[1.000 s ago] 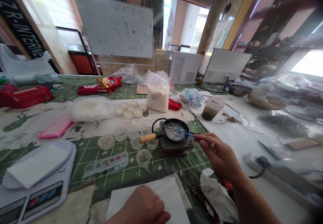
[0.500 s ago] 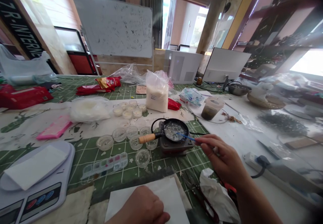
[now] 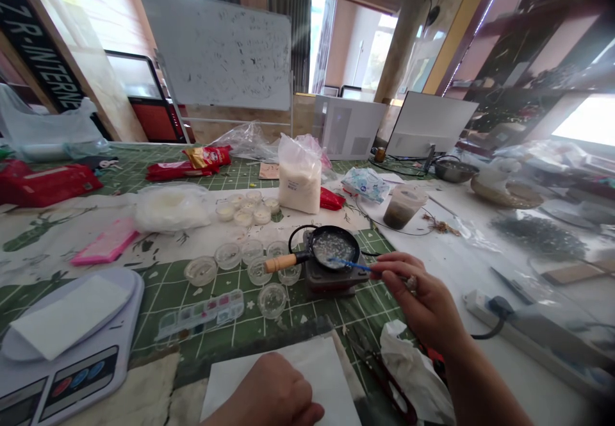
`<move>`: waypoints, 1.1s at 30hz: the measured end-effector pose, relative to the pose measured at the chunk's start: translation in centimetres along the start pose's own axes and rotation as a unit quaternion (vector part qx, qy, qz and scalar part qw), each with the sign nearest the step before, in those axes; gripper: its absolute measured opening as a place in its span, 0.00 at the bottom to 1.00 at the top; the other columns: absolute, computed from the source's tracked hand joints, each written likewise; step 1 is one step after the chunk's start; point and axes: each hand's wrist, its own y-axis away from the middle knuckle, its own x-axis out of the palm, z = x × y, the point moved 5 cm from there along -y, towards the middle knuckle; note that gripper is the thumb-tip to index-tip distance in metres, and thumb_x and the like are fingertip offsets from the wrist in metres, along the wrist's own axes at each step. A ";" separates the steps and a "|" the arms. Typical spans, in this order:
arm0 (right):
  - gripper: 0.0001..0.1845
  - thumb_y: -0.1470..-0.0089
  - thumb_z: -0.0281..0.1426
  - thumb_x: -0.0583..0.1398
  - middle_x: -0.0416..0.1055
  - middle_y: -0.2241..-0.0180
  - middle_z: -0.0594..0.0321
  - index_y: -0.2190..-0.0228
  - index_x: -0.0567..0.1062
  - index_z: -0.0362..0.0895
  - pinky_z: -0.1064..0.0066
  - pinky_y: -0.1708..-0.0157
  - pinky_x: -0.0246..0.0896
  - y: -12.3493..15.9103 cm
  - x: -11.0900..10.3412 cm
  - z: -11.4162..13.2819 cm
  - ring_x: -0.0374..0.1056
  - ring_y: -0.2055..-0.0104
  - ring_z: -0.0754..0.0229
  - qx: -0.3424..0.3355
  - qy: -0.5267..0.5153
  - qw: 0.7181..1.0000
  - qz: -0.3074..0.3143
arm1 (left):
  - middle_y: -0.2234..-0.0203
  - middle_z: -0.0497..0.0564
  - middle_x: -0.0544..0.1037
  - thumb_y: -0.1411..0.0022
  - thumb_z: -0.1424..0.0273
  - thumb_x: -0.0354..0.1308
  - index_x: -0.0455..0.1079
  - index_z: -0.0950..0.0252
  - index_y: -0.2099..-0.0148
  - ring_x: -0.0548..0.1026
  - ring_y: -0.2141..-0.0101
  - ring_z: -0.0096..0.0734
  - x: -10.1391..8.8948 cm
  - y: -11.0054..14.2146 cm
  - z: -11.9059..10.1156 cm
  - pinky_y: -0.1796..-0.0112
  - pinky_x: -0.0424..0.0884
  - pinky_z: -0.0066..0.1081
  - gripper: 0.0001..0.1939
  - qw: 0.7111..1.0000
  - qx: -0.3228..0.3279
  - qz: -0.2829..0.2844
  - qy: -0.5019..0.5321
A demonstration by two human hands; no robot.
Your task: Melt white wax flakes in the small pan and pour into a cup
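Between thumb and fingers, my right hand [image 3: 418, 291] pinches a thin blue stick [image 3: 353, 264]. Its far end dips into a small black pan [image 3: 356, 237] holding whitish bits in clear liquid. The pan sits on a small dark hot plate [image 3: 331, 285], its wooden handle pointing left. My left hand [image 3: 278, 387] rests curled on a white paper sheet [image 3: 331, 375]; whether anything is inside its fingers is hidden. Several clear round cups [image 3: 273, 300] stand left of the pan. Nearer me lies a clear compartment box [image 3: 202, 314] with coloured contents.
At left is a kitchen scale [image 3: 127, 323] with paper on it. Behind the pan stand a bag of pale granules [image 3: 300, 186] and several filled cups [image 3: 262, 214]. Scissors [image 3: 384, 375] and crumpled tissue [image 3: 408, 368] lie at right, near a power strip [image 3: 528, 330]. A plastic cup [image 3: 406, 205] stands farther back.
The blue stick's tip has swept through the pan, now lower and further left. My right hand has shifted slightly with it. My left hand stays in place.
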 end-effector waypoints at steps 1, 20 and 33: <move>0.11 0.39 0.35 0.56 0.76 0.62 0.57 0.62 0.78 0.48 0.58 0.52 0.63 0.0 0.1 -0.3 0.69 0.54 0.53 0.016 0.014 1.000 -0.018 | 0.83 0.46 0.72 0.39 0.70 0.55 0.63 0.64 0.77 0.68 0.82 0.30 -0.1 0.0 0.0 0.78 0.53 0.32 0.14 1.000 0.002 -0.004 -0.002; 0.16 0.40 0.41 0.55 0.78 0.67 0.57 0.60 0.77 0.45 0.63 0.57 0.67 0.0 1.3 -1.3 0.73 0.61 0.55 0.141 -0.101 0.985 -0.007 | 0.84 0.46 0.72 0.39 0.68 0.56 0.65 0.64 0.78 0.66 0.83 0.28 0.1 -0.3 0.1 0.79 0.50 0.32 0.15 1.000 0.008 -0.010 -0.008; 0.16 0.41 0.39 0.56 0.79 0.62 0.58 0.57 0.77 0.46 0.67 0.57 0.67 -0.1 1.6 -0.7 0.74 0.59 0.56 0.090 -0.089 0.990 0.056 | 0.84 0.45 0.72 0.37 0.66 0.56 0.63 0.64 0.78 0.68 0.83 0.28 0.3 -0.1 0.1 0.79 0.53 0.31 0.17 1.000 0.008 -0.007 -0.002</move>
